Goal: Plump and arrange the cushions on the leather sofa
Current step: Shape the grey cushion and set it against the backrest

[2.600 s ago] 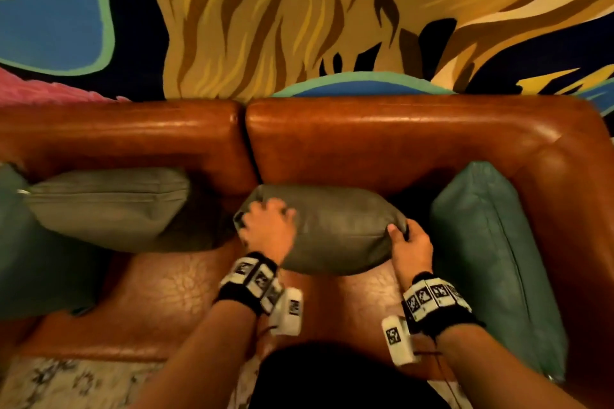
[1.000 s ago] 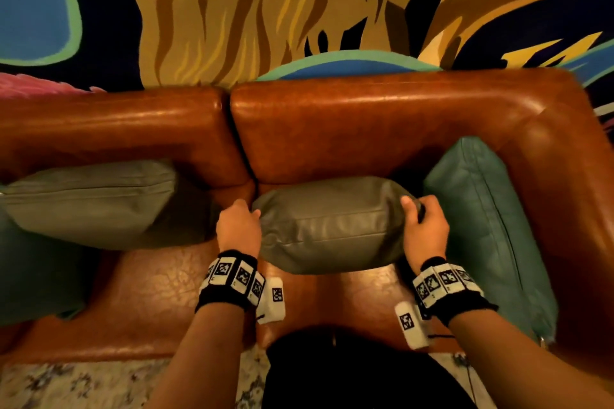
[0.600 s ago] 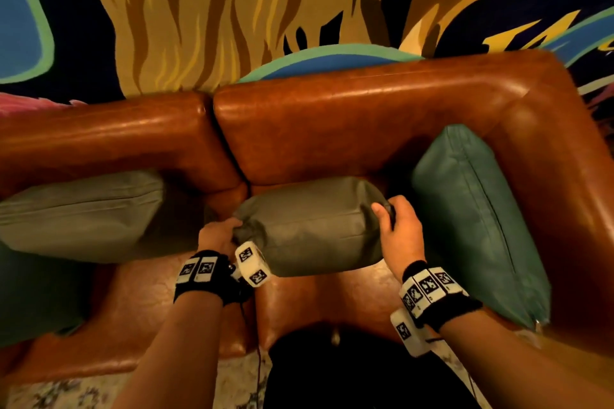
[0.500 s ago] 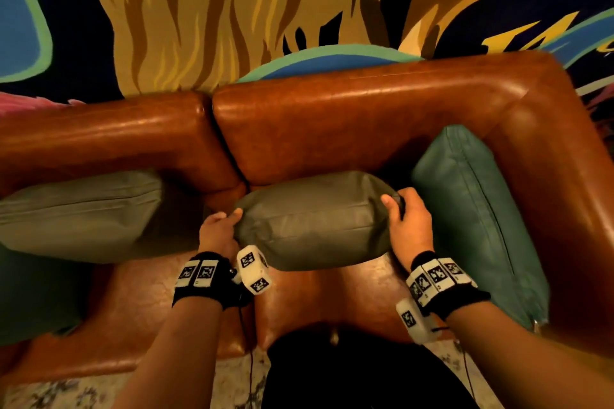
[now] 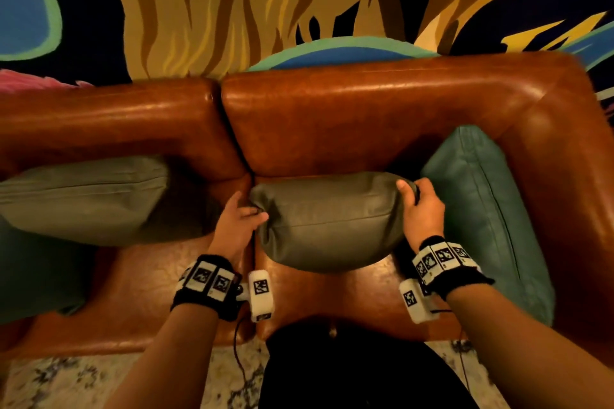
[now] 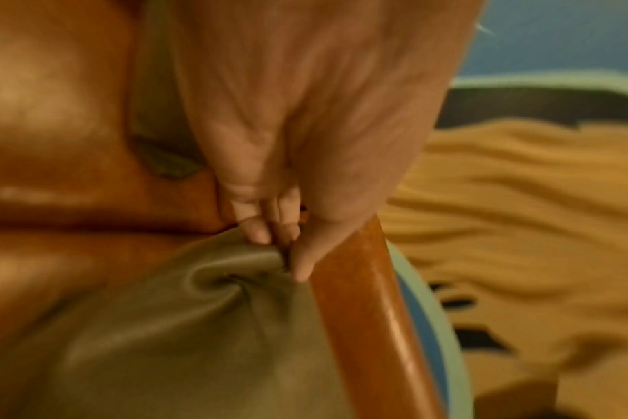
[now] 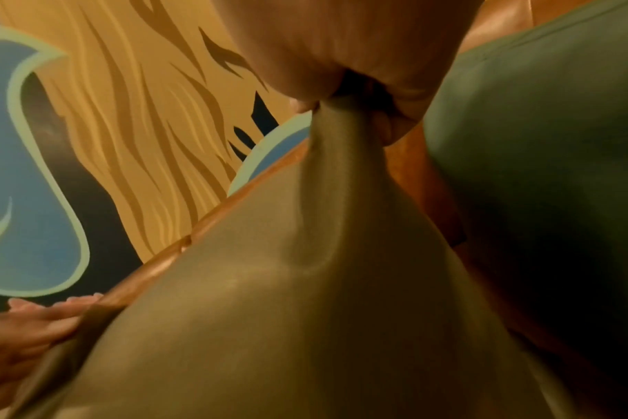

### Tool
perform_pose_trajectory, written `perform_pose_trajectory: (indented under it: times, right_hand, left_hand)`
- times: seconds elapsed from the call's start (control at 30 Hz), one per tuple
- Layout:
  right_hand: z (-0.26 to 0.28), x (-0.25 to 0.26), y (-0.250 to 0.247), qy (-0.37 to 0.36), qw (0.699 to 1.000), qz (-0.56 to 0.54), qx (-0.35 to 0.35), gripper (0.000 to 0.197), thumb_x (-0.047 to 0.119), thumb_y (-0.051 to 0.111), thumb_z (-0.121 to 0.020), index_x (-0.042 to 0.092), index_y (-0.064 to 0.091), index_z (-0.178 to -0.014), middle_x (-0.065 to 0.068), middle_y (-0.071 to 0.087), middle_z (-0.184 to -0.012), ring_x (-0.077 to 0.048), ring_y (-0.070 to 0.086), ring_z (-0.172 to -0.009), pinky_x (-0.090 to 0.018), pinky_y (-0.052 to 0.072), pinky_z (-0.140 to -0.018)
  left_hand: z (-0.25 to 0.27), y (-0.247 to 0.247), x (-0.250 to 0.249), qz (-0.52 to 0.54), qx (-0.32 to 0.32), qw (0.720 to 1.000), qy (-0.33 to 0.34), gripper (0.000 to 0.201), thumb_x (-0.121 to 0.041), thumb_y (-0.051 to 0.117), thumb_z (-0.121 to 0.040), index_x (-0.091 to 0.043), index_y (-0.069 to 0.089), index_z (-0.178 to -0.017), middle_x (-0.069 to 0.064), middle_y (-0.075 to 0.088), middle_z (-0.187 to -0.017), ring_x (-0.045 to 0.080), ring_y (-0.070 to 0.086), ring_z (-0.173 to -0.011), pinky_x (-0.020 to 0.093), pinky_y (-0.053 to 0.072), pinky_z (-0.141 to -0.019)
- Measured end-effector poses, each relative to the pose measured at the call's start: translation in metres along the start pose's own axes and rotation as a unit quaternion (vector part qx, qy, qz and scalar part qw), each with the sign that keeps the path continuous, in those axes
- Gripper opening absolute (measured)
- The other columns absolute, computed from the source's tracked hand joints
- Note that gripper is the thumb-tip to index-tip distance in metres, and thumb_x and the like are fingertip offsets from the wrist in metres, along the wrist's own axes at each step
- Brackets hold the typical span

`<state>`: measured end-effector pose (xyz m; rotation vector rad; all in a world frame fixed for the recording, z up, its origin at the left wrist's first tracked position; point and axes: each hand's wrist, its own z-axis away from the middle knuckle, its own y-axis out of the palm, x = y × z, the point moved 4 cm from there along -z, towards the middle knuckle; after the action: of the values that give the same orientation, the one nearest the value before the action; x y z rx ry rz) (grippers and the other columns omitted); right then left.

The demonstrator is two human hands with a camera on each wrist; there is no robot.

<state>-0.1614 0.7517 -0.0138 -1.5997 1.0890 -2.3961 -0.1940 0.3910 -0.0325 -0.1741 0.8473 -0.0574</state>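
An olive-grey leather cushion (image 5: 327,221) stands on the seat of the brown leather sofa (image 5: 365,116), against the backrest. My left hand (image 5: 244,211) pinches its left corner, the leather bunched between thumb and fingers (image 6: 266,229). My right hand (image 5: 415,199) grips its upper right corner, which is squeezed into a narrow fold (image 7: 341,124). A teal cushion (image 5: 478,209) leans against the right armrest just beyond my right hand. A second olive cushion (image 5: 86,199) lies to the left against the backrest.
A dark teal cushion (image 5: 33,272) sits at the far left of the seat. Behind the sofa is a painted wall (image 5: 265,3) in yellow, blue and black. A patterned rug (image 5: 99,378) lies in front of the sofa.
The olive cushion has shifted a little to the right along the backrest. My left hand dropped from the cushion's top to its left corner; my right hand keeps its hold on the right corner.
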Motion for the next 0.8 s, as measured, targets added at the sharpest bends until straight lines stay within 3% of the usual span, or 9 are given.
perform_pose_trajectory:
  times: [0.1, 0.17, 0.23, 0.33, 0.43, 0.5, 0.6, 0.7, 0.8]
  right_hand:
    - [0.000, 0.000, -0.001, -0.018, 1.000, 0.011, 0.005, 0.034, 0.038, 0.056, -0.098, 0.010, 0.048, -0.082, -0.003, 0.055, -0.068, -0.025, 0.052, -0.070, -0.031, 0.036, -0.065]
    - [-0.004, -0.001, -0.010, -0.014, 1.000, 0.006, -0.016, 0.033, 0.037, 0.058, -0.098, 0.011, 0.048, -0.079, 0.002, 0.050, -0.064, -0.024, 0.049, -0.067, -0.028, 0.030, -0.063]
    - [-0.006, -0.001, -0.017, -0.002, 0.999, 0.003, -0.038, 0.034, 0.037, 0.059, -0.097, 0.013, 0.047, -0.077, 0.005, 0.048, -0.062, -0.021, 0.045, -0.063, -0.026, 0.026, -0.061]
    - [0.000, 0.000, -0.016, 0.009, 0.999, 0.000, -0.035, 0.036, 0.038, 0.058, -0.098, 0.011, 0.048, -0.077, 0.003, 0.049, -0.062, -0.008, 0.045, -0.058, -0.028, 0.026, -0.059]
    - [0.007, -0.007, -0.016, 0.010, 1.000, 0.008, -0.013, 0.035, 0.038, 0.057, -0.098, 0.013, 0.047, -0.076, 0.001, 0.050, -0.063, -0.005, 0.047, -0.059, -0.029, 0.029, -0.060]
    - [0.008, -0.012, -0.021, -0.005, 1.000, 0.030, -0.007, 0.033, 0.038, 0.057, -0.098, 0.014, 0.048, -0.077, 0.000, 0.053, -0.065, -0.011, 0.050, -0.061, -0.029, 0.032, -0.062]
    - [0.003, -0.017, -0.023, -0.026, 0.991, 0.124, -0.048, 0.026, 0.033, 0.056, -0.099, 0.007, 0.060, -0.095, -0.015, 0.062, -0.093, -0.036, 0.060, -0.087, -0.038, 0.044, -0.073]
    - [0.013, 0.016, 0.001, -0.162, 0.945, 0.273, -0.072, 0.043, 0.026, 0.050, -0.097, 0.004, 0.054, -0.133, -0.021, 0.053, -0.136, -0.041, 0.048, -0.129, -0.052, 0.034, -0.111]
    - [0.069, 0.085, 0.066, -0.294, 0.940, 0.129, 0.115, 0.057, 0.033, 0.043, -0.101, 0.005, 0.036, -0.150, -0.015, 0.035, -0.158, -0.027, 0.028, -0.148, -0.037, 0.019, -0.123]
  left_hand:
    - [-0.011, -0.020, 0.013, -0.123, -0.096, 0.988, 0.006, 0.025, -0.029, 0.077, -0.075, -0.007, 0.071, -0.086, 0.011, 0.073, -0.081, 0.028, 0.069, -0.079, 0.041, 0.058, -0.081]
    - [-0.007, -0.028, 0.001, -0.174, -0.134, 0.975, 0.018, 0.022, -0.022, 0.067, -0.087, -0.007, 0.064, -0.071, 0.014, 0.065, -0.075, 0.024, 0.059, -0.075, 0.036, 0.046, -0.072]
    - [-0.006, -0.032, -0.010, -0.224, -0.155, 0.961, 0.044, 0.026, -0.017, 0.054, -0.097, -0.006, 0.065, -0.075, 0.022, 0.064, -0.083, 0.030, 0.060, -0.083, 0.035, 0.041, -0.074]
    - [-0.002, -0.020, -0.014, -0.247, -0.125, 0.960, 0.045, 0.033, -0.030, 0.056, -0.098, 0.000, 0.067, -0.106, 0.020, 0.070, -0.107, 0.035, 0.063, -0.106, 0.037, 0.043, -0.086]
    - [-0.006, -0.011, -0.006, -0.294, -0.059, 0.953, 0.053, 0.058, -0.063, 0.052, -0.092, -0.006, 0.064, -0.086, 0.014, 0.071, -0.086, 0.032, 0.067, -0.088, 0.041, 0.048, -0.081]
    - [-0.008, -0.019, -0.010, -0.337, -0.095, 0.934, 0.078, 0.053, -0.053, 0.048, -0.099, -0.003, 0.061, -0.088, 0.021, 0.069, -0.091, 0.039, 0.065, -0.094, 0.041, 0.046, -0.081]
    - [0.002, -0.023, -0.017, -0.309, -0.163, 0.933, 0.087, 0.049, -0.042, 0.044, -0.104, 0.003, 0.060, -0.091, 0.027, 0.066, -0.098, 0.043, 0.061, -0.100, 0.041, 0.042, -0.081]
    - [0.017, 0.001, -0.014, -0.244, -0.181, 0.949, 0.080, 0.058, -0.046, 0.039, -0.104, 0.004, 0.064, -0.089, 0.026, 0.067, -0.098, 0.040, 0.062, -0.098, 0.041, 0.044, -0.084]
    - [0.038, 0.038, -0.011, -0.231, -0.124, 0.956, 0.134, 0.049, -0.044, 0.041, -0.104, -0.005, 0.070, -0.096, 0.020, 0.071, -0.101, 0.033, 0.065, -0.098, 0.031, 0.044, -0.079]
